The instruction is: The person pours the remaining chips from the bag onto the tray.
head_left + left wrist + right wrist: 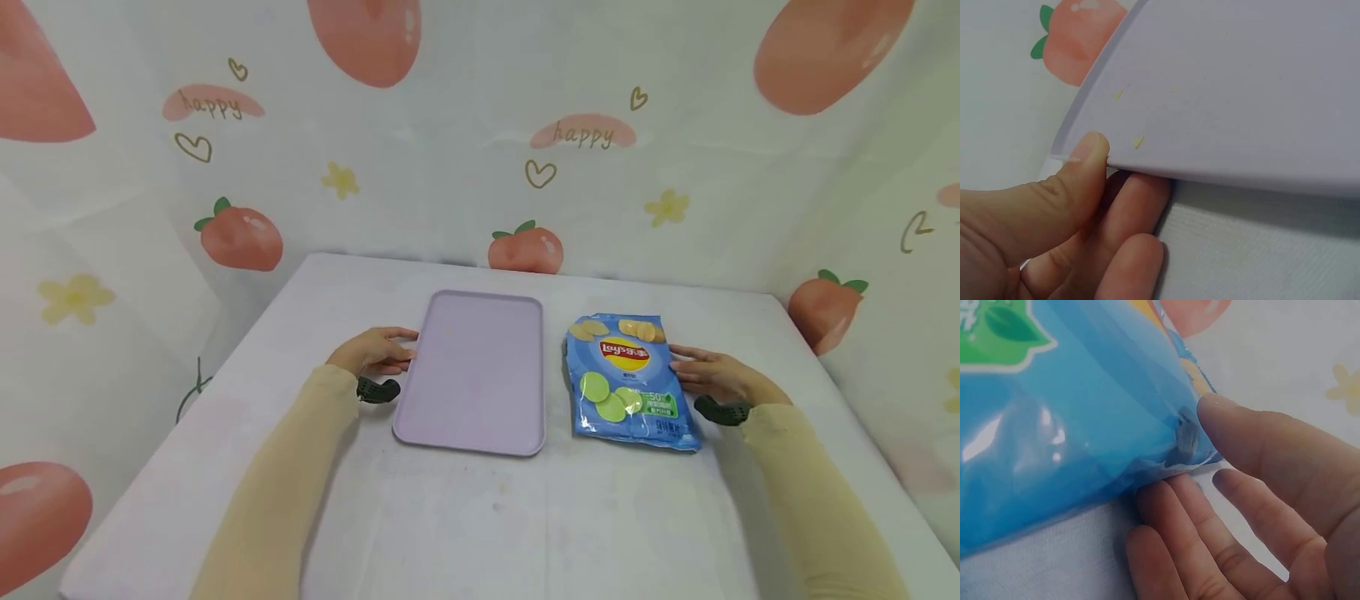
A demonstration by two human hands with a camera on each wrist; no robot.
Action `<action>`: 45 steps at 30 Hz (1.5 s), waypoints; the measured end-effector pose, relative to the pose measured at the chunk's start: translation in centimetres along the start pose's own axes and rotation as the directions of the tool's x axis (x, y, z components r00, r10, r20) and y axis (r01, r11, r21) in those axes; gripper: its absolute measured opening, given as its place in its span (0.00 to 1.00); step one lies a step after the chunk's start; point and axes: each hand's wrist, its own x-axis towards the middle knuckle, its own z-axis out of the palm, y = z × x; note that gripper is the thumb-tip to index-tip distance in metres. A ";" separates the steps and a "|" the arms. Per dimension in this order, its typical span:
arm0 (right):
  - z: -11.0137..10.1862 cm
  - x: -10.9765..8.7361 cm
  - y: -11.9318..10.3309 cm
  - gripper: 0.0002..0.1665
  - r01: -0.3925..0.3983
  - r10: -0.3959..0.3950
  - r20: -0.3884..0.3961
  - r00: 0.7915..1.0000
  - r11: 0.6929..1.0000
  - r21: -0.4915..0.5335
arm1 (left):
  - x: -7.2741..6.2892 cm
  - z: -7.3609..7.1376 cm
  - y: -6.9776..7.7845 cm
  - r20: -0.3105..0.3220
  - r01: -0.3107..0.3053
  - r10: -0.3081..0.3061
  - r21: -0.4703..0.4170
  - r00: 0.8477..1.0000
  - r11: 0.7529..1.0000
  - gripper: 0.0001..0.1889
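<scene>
A pale purple rectangular tray [480,375] lies flat on the white table. My left hand [375,350] pinches its left edge; the left wrist view shows the thumb [1088,156] over the rim and fingertips partly hidden under it. To the tray's right, a blue bag of Lay's potato chips [622,379] lies face up, with lime slices printed on its front. At the bag's right edge is my right hand [723,377], fingers loosely extended. In the right wrist view its thumb and fingertips touch the edge of the chip bag [1072,437] without closing round it.
The white table [480,525] meets a curtain [450,167] printed with peaches, hearts and flowers at the back. A few small yellow crumbs [1139,142] lie on the tray. A dark cable [193,387] hangs by the table's left edge.
</scene>
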 end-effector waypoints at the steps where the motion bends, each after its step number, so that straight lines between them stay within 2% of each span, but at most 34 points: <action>1: 0.0 -0.1 0.2 0.47 0.009 -0.009 0.002 1.000 1.000 -0.009 | 0.0 0.0 -0.2 0.003 -0.002 0.002 0.000 1.000 1.000 0.33; 6: 0.1 -0.6 0.4 0.46 0.046 -0.046 -0.001 0.999 0.998 -0.034 | 0.0 0.2 -0.6 0.001 -0.002 0.002 0.008 1.000 1.000 0.33; 11: 1.3 -0.5 -0.4 0.48 0.038 -0.041 -0.040 0.998 0.997 -0.063 | -0.1 -0.1 -0.6 -0.006 -0.007 0.007 0.009 1.000 1.000 0.33; 19: 2.7 -0.4 -1.5 0.54 -0.028 0.005 -0.106 0.994 0.975 -0.221 | 0.1 -0.2 -0.2 -0.005 -0.014 0.014 0.013 1.000 1.000 0.33; 25: 3.1 -0.3 -2.1 0.55 -0.082 0.039 -0.154 0.987 0.955 -0.283 | 0.1 -0.2 -0.1 -0.008 -0.007 0.007 0.010 1.000 1.000 0.33; 34: 3.2 -0.9 -2.3 0.51 -0.130 0.069 -0.216 0.974 0.949 -0.286 | 0.0 0.4 -0.3 0.009 -0.008 0.008 -0.001 1.000 1.000 0.32; 45: 4.0 -1.0 -3.2 0.55 -0.172 0.132 -0.200 0.971 0.965 -0.198 | -0.1 0.0 -0.5 -0.013 -0.023 0.024 0.023 1.000 0.999 0.34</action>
